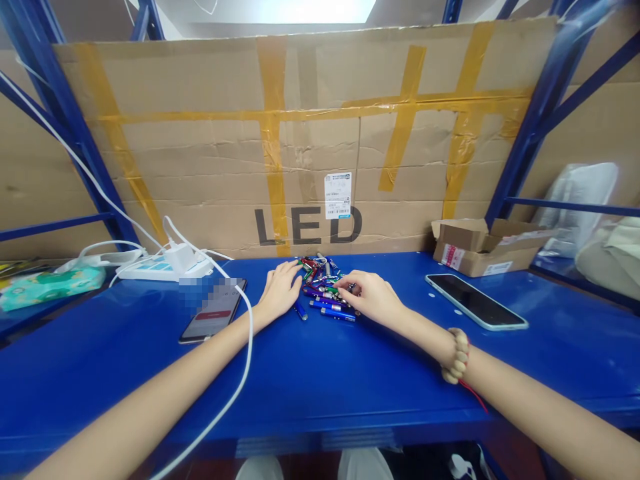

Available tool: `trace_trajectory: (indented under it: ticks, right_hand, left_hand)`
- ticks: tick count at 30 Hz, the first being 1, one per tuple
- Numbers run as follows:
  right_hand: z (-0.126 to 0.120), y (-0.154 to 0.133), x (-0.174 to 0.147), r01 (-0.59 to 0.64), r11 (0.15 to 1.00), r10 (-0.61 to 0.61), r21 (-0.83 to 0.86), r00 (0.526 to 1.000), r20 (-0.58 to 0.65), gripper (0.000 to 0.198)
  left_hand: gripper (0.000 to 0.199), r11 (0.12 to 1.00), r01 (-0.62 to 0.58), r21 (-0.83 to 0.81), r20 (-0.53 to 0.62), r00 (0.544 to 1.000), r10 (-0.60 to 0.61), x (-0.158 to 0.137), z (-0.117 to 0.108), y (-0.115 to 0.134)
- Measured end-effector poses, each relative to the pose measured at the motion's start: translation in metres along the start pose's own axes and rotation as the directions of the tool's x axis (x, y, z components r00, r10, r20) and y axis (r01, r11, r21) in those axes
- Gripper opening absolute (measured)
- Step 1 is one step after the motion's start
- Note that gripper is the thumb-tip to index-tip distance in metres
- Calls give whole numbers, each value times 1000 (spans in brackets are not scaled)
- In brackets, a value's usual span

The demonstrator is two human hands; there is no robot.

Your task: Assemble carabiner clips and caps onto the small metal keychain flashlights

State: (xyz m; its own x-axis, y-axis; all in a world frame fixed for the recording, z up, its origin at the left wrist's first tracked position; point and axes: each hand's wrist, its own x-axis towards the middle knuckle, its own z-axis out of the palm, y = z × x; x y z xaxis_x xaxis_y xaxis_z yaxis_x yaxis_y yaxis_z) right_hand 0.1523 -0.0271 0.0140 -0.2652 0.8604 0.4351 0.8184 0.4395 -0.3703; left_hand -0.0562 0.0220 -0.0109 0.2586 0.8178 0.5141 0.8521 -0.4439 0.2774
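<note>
A heap of small shiny metal tubes (320, 272), like mini flashlights, in blue, red, green and silver lies on the blue tabletop (310, 373). My left hand (280, 290) rests palm down at the heap's left side, fingers stretched out and touching its edge. Below that hand a single blue tube (301, 311) lies apart. My right hand (369, 297) reaches over the heap's right side with bent fingers and thumb drawn together; what is between them is mostly hidden. Two blue tubes (338, 314) lie side by side at the near edge of the heap.
A phone (213, 313) lies at left, crossed by a white cable (247, 347). Behind it sits a white power strip (150, 268) with a charger. At right are another phone (475, 301) and an open carton (467, 257). A large cardboard sheet (215, 173) stands at the back.
</note>
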Motion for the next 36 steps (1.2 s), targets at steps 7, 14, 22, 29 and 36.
trace_trajectory:
  ticks: [7, 14, 22, 29, 36]
  right_hand:
    - [0, -1, -1, 9, 1000, -9, -5, 1000, 9, 19]
    - [1, -1, 0, 5, 1000, -5, 0, 1000, 23, 19]
    - [2, -1, -1, 11, 1000, -11, -3, 1000, 24, 17]
    - [1, -3, -2, -10, 1000, 11, -15, 999, 51, 18]
    - [0, -3, 0, -8, 1000, 8, -10, 998, 63, 19]
  left_hand:
    - [36, 1000, 16, 24, 131, 991, -19, 1, 10, -7]
    - [37, 1000, 4, -24, 150, 989, -1, 0, 7, -4]
    - [38, 998, -17, -62, 188, 982, 29, 0, 4, -2]
    - [43, 998, -17, -60, 229, 973, 30, 2, 10, -7]
    - [40, 1000, -6, -29, 210, 978, 12, 4, 10, -7]
